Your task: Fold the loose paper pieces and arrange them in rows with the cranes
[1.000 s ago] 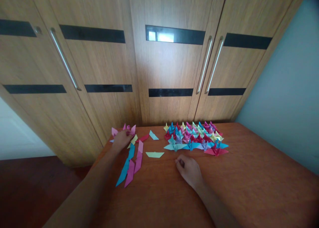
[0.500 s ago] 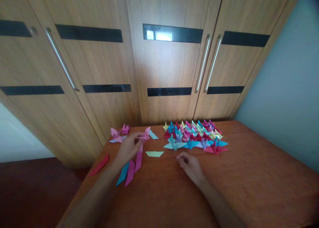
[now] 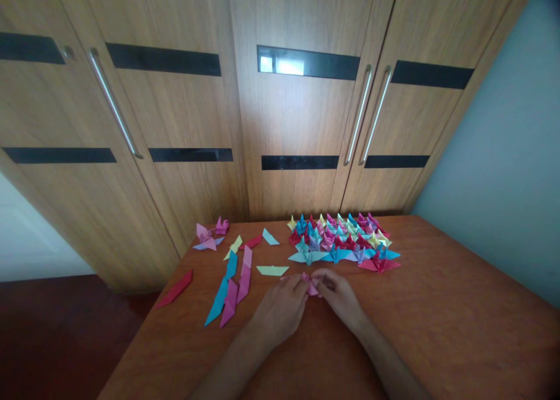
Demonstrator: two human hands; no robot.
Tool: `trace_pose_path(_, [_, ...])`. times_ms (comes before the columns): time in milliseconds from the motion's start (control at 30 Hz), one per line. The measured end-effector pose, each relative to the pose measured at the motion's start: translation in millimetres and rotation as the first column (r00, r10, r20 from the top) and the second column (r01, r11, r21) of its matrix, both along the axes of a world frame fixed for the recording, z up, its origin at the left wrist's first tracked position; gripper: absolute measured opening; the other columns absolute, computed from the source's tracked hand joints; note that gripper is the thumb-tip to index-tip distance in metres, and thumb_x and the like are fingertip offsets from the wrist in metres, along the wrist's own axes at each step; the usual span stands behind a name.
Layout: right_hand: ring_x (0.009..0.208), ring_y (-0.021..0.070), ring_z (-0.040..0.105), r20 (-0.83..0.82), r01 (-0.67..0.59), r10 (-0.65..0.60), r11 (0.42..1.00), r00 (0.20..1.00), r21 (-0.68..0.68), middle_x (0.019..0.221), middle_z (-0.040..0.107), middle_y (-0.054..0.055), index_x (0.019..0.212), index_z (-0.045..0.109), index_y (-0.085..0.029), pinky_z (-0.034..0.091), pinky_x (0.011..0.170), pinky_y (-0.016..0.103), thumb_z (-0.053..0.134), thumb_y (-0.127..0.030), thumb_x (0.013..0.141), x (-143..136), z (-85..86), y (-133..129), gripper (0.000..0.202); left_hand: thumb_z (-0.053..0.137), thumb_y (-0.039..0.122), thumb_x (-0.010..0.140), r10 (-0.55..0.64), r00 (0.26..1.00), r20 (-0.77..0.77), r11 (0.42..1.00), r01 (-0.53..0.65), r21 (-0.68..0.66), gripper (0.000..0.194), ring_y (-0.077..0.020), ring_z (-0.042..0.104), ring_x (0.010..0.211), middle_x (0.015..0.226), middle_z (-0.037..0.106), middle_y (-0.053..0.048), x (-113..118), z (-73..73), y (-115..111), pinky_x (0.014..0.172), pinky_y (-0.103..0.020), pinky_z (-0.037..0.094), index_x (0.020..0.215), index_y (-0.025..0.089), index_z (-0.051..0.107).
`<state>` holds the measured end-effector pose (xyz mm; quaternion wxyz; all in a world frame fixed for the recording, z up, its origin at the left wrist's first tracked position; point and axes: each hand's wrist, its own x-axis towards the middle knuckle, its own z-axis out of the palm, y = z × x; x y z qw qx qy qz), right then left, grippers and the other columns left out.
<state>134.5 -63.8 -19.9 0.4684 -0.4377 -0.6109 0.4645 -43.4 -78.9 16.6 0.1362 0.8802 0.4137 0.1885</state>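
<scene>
A pink origami crane [image 3: 312, 287] is held between both hands, just above the table's middle. My left hand [image 3: 283, 306] grips it from the left, fingers closed and partly covering it. On the other side, my right hand [image 3: 339, 295] pinches its right edge between thumb and fingers. Behind the hands stand rows of colourful paper cranes [image 3: 335, 252], packed close together. A pale green folded paper piece [image 3: 272, 270] lies flat just beyond my left hand.
Folded strips in blue [image 3: 221, 293], pink [image 3: 245, 274] and red [image 3: 175, 289] lie on the left of the wooden table [image 3: 437, 330]. More pink cranes [image 3: 205, 237] sit at its back left corner. A wooden wardrobe [image 3: 289, 120] rises directly behind.
My left hand has carried the pink crane from the left side to the middle, where my right hand now grips it too. Yellow and red pieces at the back left are uncovered.
</scene>
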Motion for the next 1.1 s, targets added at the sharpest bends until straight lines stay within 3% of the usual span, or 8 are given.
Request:
trace_pose_path(100, [0.063, 0.0132, 0.054, 0.079, 0.032, -0.034, 0.999, 0.996, 0.027, 0.071, 0.059, 0.0, 0.077, 0.06, -0.018, 0.044, 0.059, 0.024, 0.053, -0.041, 0.083, 1, -6.5, 4, 0.024, 0.036, 0.017, 0.089, -0.006, 1.0, -0.005, 1.0, 0.006, 0.01, 0.029, -0.0229, 0.056, 0.098, 0.112, 0.056, -0.008, -3, 1.0, -2, 0.085, -0.036, 0.046, 0.112, 0.022, 0.053])
trace_pose_path(267, [0.068, 0.0144, 0.057, 0.112, -0.031, 0.025, 0.998, 0.993, 0.051, 0.075, 0.063, 0.001, 0.084, 0.063, -0.019, 0.046, 0.064, 0.026, 0.056, -0.032, 0.08, -1, -9.7, 2, 0.015, 0.036, 0.015, 0.089, -0.016, 0.999, 0.051, 0.999, 0.015, 0.034, 0.027, -0.0205, 0.055, 0.096, 0.106, 0.057, -0.006, -2, 2.8, -5, 0.084, -0.033, 0.046, 0.107, 0.022, 0.055])
trace_pose_path(367, [0.069, 0.0151, 0.059, 0.105, -0.057, 0.054, 0.998, 0.993, 0.031, 0.077, 0.064, 0.002, 0.088, 0.063, -0.019, 0.047, 0.067, 0.027, 0.056, -0.031, 0.08, -2, -10.5, 2, 0.016, 0.04, 0.014, 0.087, -0.035, 0.994, 0.1, 0.999, 0.032, 0.023, 0.033, -0.0199, 0.055, 0.097, 0.108, 0.058, -0.005, -3, 2.2, -6, 0.084, -0.033, 0.047, 0.116, 0.025, 0.052])
trace_pose_path(567, [0.069, 0.0141, 0.056, 0.024, -0.008, 0.008, 1.0, 1.0, 0.003, 0.077, 0.063, 0.001, 0.086, 0.063, -0.019, 0.045, 0.064, 0.026, 0.061, -0.034, 0.077, 1, -8.8, 2, 0.018, 0.044, 0.024, 0.088, 0.168, 0.948, 0.272, 0.982, -0.186, 0.042, 0.03, -0.0204, 0.058, 0.094, 0.107, 0.06, -0.006, -19, 3.0, 3, 0.083, -0.034, 0.047, 0.117, 0.025, 0.052])
trace_pose_path(667, [0.067, 0.0123, 0.054, -0.04, 0.017, -0.019, 0.999, 0.999, -0.035, 0.077, 0.061, 0.0, 0.089, 0.063, -0.02, 0.043, 0.061, 0.023, 0.063, -0.035, 0.076, 1, -3.5, 0, 0.019, 0.047, 0.033, 0.087, 0.278, 0.872, 0.403, 0.961, -0.254, -0.112, 0.029, -0.0209, 0.059, 0.094, 0.106, 0.062, -0.007, -26, -2.2, 12, 0.084, -0.035, 0.046, 0.113, 0.022, 0.056])
trace_pose_path(800, [0.061, 0.0106, 0.051, -0.114, 0.02, -0.029, 0.997, 0.993, -0.078, 0.073, 0.06, -0.001, 0.091, 0.063, -0.021, 0.038, 0.053, 0.021, 0.064, -0.038, 0.076, 0, 7.5, -5, 0.022, 0.052, 0.043, 0.083, 0.36, 0.786, 0.502, 0.889, -0.127, -0.439, 0.036, -0.0213, 0.06, 0.095, 0.108, 0.064, -0.009, -26, -13.7, 20, 0.081, -0.032, 0.047, 0.11, 0.018, 0.058])
trace_pose_path(967, [0.06, 0.0094, 0.048, -0.193, 0.0, -0.017, 0.996, 0.981, -0.089, 0.073, 0.058, -0.001, 0.094, 0.062, -0.021, 0.035, 0.05, 0.02, 0.064, -0.038, 0.077, 2, 15.0, -9, 0.024, 0.054, 0.046, 0.082, 0.339, 0.747, 0.572, 0.837, 0.037, -0.546, 0.035, -0.0216, 0.058, 0.097, 0.105, 0.065, -0.008, -24, -12.1, 19, 0.086, -0.031, 0.043, 0.099, 0.018, 0.063])
trace_pose_path(1100, [0.061, 0.0087, 0.045, -0.21, -0.009, -0.012, 0.995, 0.978, -0.095, 0.077, 0.057, -0.001, 0.093, 0.063, -0.021, 0.034, 0.05, 0.019, 0.064, -0.037, 0.077, 4, 14.3, -10, 0.022, 0.047, 0.05, 0.084, 0.472, 0.642, 0.604, 0.753, 0.064, -0.655, 0.039, -0.0212, 0.057, 0.099, 0.105, 0.065, -0.006, -27, -8.4, 19, 0.084, -0.031, 0.043, 0.102, 0.018, 0.062])
